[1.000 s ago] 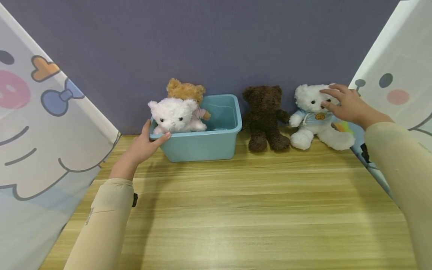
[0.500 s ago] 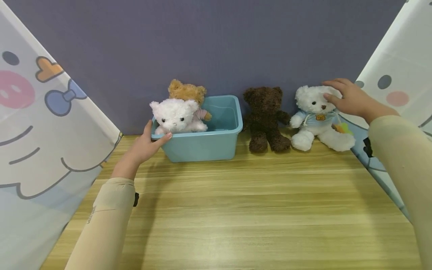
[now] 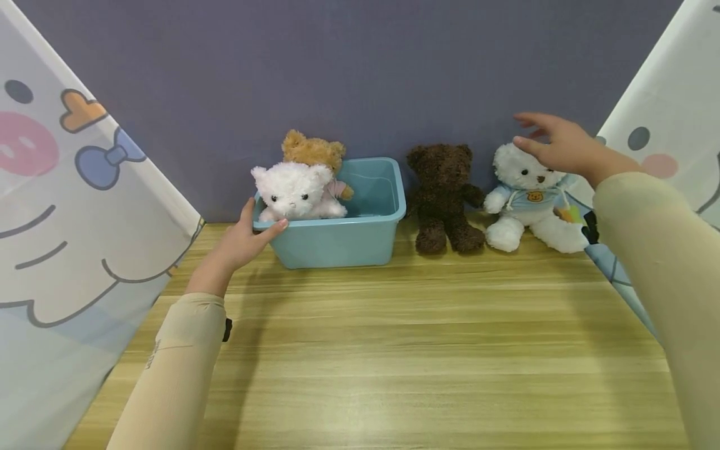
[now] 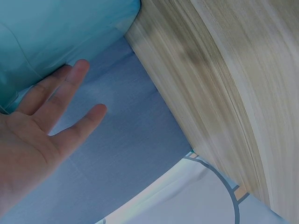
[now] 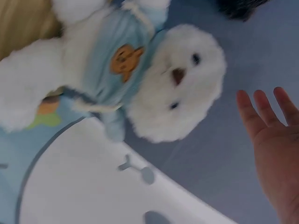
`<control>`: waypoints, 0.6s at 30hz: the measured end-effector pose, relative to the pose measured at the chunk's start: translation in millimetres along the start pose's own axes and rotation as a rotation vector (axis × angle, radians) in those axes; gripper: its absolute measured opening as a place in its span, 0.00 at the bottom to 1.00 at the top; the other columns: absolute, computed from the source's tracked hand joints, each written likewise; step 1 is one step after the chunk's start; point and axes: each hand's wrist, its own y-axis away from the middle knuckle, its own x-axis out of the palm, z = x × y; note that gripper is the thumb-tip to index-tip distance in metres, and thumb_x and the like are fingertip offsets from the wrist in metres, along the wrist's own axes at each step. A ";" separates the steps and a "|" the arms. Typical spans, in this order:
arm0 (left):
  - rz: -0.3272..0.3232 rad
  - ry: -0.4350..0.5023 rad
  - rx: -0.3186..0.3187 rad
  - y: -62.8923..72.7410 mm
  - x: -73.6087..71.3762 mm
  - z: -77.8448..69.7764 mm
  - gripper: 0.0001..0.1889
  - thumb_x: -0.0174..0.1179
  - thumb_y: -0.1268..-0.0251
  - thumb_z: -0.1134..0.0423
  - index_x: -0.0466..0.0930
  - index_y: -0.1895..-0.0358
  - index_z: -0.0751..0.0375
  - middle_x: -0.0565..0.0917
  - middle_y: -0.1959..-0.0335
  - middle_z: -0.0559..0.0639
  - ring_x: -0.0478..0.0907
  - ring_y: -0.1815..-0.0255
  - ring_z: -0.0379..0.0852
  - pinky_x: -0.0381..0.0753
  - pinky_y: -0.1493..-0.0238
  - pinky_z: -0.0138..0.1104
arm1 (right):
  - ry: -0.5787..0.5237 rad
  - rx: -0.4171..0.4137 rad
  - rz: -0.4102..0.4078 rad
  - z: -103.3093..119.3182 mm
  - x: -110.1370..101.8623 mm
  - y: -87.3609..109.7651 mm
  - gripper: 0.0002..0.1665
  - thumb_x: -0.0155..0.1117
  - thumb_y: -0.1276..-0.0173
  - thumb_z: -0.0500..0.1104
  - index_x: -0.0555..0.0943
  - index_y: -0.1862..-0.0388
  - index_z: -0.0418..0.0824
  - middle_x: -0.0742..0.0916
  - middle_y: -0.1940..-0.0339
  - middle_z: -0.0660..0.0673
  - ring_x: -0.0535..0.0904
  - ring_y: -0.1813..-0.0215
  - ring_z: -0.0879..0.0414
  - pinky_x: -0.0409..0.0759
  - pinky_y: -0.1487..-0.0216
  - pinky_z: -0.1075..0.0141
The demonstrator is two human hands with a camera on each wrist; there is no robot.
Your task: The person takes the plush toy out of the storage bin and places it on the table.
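My left hand [image 3: 239,244] rests at the front left corner of a light blue plastic bin [image 3: 337,242], thumb along the front rim. In the left wrist view, three spread fingers [image 4: 74,128] lie by the bin's outer wall. A white cat-eared plush toy [image 3: 292,187] and a tan teddy bear [image 3: 315,152] sit inside the bin's left half. My right hand [image 3: 562,147] hovers over a white teddy bear [image 3: 514,165] in a blue hoodie. The right wrist view shows extended fingers [image 5: 264,109] apart from that bear's head, holding nothing.
Between the bin and the white bear, a dark brown teddy bear [image 3: 441,181] sits against the grey-blue back wall [image 3: 360,75]. Cartoon-printed cloth hangs at both sides of the wood-grain tabletop [image 3: 382,350].
My right hand first shifts slightly right, then lifts up and left from the white bear's head. The left hand stays at the bin, and the toys keep their places.
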 end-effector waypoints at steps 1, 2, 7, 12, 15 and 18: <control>0.001 -0.003 0.001 -0.1 -0.2 0.1 0.66 0.41 0.37 0.12 0.08 0.17 0.44 0.44 0.13 0.76 0.51 0.16 0.82 0.58 0.22 0.74 | -0.003 -0.002 0.009 5.8 0.1 -2.4 0.43 0.43 0.12 0.61 0.46 0.08 0.49 0.60 0.14 0.26 0.60 0.19 0.22 0.64 0.32 0.22; 0.002 -0.003 0.000 -0.2 -0.4 0.2 0.66 0.41 0.37 0.12 0.08 0.17 0.44 0.44 0.13 0.76 0.50 0.16 0.82 0.58 0.22 0.74 | -0.010 -0.007 0.016 11.4 0.4 -5.1 0.43 0.43 0.13 0.62 0.46 0.08 0.50 0.60 0.14 0.26 0.59 0.19 0.23 0.64 0.31 0.22; 0.009 0.002 -0.007 0.1 -0.6 1.6 0.66 0.41 0.36 0.12 0.08 0.18 0.44 0.42 0.13 0.76 0.48 0.16 0.82 0.57 0.22 0.74 | -0.045 -0.040 0.041 39.5 3.3 -21.4 0.43 0.44 0.14 0.65 0.46 0.08 0.54 0.59 0.11 0.32 0.57 0.15 0.26 0.58 0.25 0.22; 0.012 0.014 -0.009 1.1 -2.3 2.4 0.65 0.42 0.35 0.13 0.07 0.18 0.44 0.40 0.13 0.75 0.47 0.16 0.82 0.56 0.22 0.74 | -0.104 -0.063 0.069 70.1 8.8 -37.4 0.44 0.45 0.15 0.66 0.45 0.08 0.57 0.57 0.09 0.39 0.55 0.13 0.30 0.60 0.23 0.25; 0.011 0.019 -0.013 2.1 -2.9 2.8 0.66 0.42 0.36 0.12 0.08 0.17 0.44 0.40 0.13 0.75 0.47 0.15 0.82 0.56 0.21 0.74 | -0.118 -0.092 0.092 90.5 13.6 -46.3 0.45 0.47 0.15 0.67 0.47 0.09 0.58 0.57 0.10 0.39 0.56 0.13 0.31 0.62 0.23 0.27; 0.016 0.022 -0.016 3.0 -2.1 2.5 0.67 0.42 0.37 0.12 0.08 0.17 0.44 0.38 0.12 0.74 0.45 0.15 0.82 0.56 0.22 0.75 | -0.109 -0.115 0.124 110.0 18.6 -53.7 0.46 0.49 0.17 0.68 0.47 0.09 0.59 0.57 0.09 0.39 0.57 0.13 0.32 0.63 0.22 0.28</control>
